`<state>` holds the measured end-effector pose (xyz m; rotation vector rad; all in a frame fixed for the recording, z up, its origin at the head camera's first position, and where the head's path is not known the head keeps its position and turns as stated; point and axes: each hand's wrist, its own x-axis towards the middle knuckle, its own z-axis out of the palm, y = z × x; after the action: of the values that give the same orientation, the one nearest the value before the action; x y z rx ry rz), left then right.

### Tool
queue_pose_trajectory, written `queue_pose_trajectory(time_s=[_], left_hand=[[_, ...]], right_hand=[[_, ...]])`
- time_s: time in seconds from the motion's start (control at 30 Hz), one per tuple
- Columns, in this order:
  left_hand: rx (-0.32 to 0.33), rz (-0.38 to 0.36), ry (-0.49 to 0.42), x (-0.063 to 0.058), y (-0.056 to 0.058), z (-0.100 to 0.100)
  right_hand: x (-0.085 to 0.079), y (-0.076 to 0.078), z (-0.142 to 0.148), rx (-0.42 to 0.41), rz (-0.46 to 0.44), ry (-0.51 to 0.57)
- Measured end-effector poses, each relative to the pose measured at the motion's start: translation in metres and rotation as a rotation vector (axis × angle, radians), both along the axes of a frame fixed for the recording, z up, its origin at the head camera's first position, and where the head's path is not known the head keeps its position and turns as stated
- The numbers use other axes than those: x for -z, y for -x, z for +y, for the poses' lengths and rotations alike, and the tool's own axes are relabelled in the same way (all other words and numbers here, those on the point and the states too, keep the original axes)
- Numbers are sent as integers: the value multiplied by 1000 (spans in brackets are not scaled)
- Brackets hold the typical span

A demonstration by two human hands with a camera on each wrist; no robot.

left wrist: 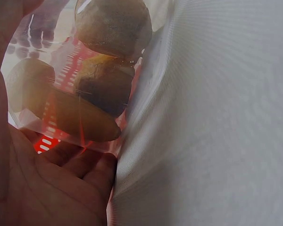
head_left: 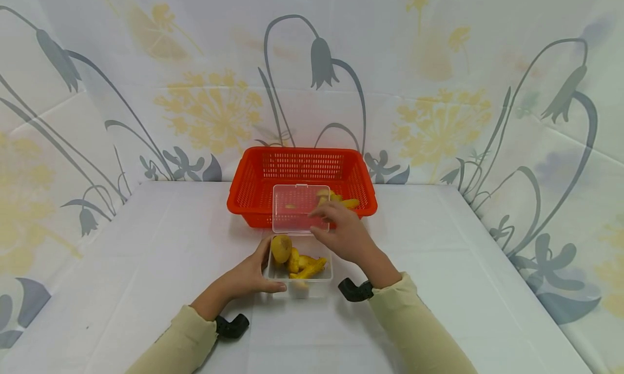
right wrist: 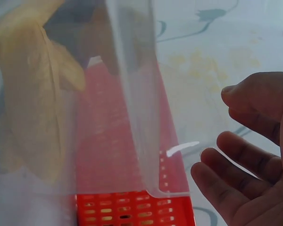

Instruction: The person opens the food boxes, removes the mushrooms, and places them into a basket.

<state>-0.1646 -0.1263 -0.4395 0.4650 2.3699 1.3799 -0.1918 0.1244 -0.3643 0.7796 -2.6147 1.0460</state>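
Note:
A clear plastic box (head_left: 324,274) stands on the white table with its hinged lid (head_left: 292,214) raised against the red basket. Inside lie a round, potato-like yellow piece (head_left: 281,248) and several elongated yellow pieces (head_left: 309,268). My left hand (head_left: 248,274) holds the box by its left side, thumb at the front and fingers behind. Through the clear wall, brownish rounded pieces (left wrist: 113,28) show in the left wrist view. My right hand (head_left: 348,230) hovers by the lid's right side, fingers loosely bent around nothing. In the right wrist view its fingers (right wrist: 221,188) appear apart from the box.
Behind the box stands a red perforated basket (head_left: 239,198), with several yellow pieces (head_left: 350,203) at its right end. A floral-patterned cloth (head_left: 424,49) hangs behind the white table (head_left: 161,233). Black wrist devices (head_left: 233,326) sit at both cuffs.

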Motion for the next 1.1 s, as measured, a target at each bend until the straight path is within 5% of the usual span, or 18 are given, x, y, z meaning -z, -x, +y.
queue_pose_trajectory(time_s=[1.1], left_hand=[[17, -18, -27, 2, 1, -2]], right_hand=[[11, -13, -30, -178, -113, -150]])
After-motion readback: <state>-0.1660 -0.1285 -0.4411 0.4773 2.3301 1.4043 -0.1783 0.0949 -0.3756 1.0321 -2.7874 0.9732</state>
